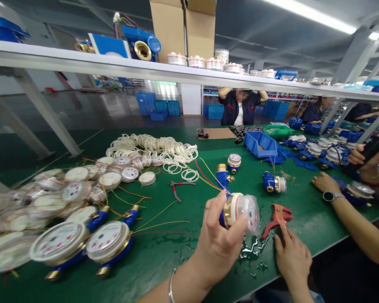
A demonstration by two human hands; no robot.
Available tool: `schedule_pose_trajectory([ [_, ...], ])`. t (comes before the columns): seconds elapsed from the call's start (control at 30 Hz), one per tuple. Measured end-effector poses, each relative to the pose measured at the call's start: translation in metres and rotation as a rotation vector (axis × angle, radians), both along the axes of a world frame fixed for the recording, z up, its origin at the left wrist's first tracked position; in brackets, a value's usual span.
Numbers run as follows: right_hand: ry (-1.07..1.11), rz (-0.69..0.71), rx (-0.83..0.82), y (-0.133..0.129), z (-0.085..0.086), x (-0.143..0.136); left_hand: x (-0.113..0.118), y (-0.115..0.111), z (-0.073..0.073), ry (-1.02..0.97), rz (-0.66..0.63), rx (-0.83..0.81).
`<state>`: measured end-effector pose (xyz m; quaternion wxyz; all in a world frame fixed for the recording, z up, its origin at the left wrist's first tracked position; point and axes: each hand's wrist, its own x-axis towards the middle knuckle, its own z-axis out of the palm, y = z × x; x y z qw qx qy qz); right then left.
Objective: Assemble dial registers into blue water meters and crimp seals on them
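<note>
Left hand (pixel 221 240): thumb and fingers closed around a meter; a bracelet (pixel 171 286) encircles the wrist.
Held meter (pixel 250 210): raised above the green bench (pixel 151 263), tilted, clear-covered end toward the right; blue and brass body, white collar.
Right hand (pixel 292 254): partly open, index finger touching the red tool; whether it has a grip cannot be told.
Red tool (pixel 277 219): on the bench, right of the held meter.
Wet patch (pixel 254 248): on the bench surface, between the two hands.
Front meters: two at left, the left one (pixel 61 242) just beside the right one (pixel 109 240), dials up.
Co-worker, right side: one hand (pixel 326 185) on the bench, watch (pixel 328 196) at the wrist; the other hand (pixel 371 158) holds a black object.
Dial units (pixel 72 191): piled at left, behind the front meters.
Small pliers (pixel 177 191): handles spread, lying near the pile.
Side-lying meter (pixel 273 182): beyond the red tool.
White rings (pixel 177 153): heaped behind the dial units.
Blue bin (pixel 260 144): farther back, near a green bag (pixel 278 131).
Person across the bench (pixel 240 109): both arms raised toward the head.
Shelf (pixel 113 67): spans overhead, carrying cartons (pixel 169 29) and white units (pixel 196 62).
</note>
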<state>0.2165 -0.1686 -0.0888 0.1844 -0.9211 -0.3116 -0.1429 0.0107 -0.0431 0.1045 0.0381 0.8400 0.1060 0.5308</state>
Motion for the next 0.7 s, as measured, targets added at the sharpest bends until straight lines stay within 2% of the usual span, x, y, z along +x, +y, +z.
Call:
schedule_pose_trajectory([
  [0.1, -0.022, 0.014, -0.011, 0.000, 0.001, 0.001, -0.003, 0.003, 0.006, -0.010, -0.035, 0.138],
  [0.23, -0.031, 0.020, -0.029, 0.000, 0.002, 0.004, -0.006, 0.003, 0.011, -0.001, -0.129, 0.153],
  [0.43, -0.017, 0.033, -0.018, 0.000, 0.003, 0.006, -0.003, 0.007, -0.002, -0.014, -0.209, 0.113],
  [0.7, 0.015, 0.023, -0.009, 0.002, 0.008, 0.004, 0.009, 0.016, -0.013, -0.061, -0.137, 0.159],
])
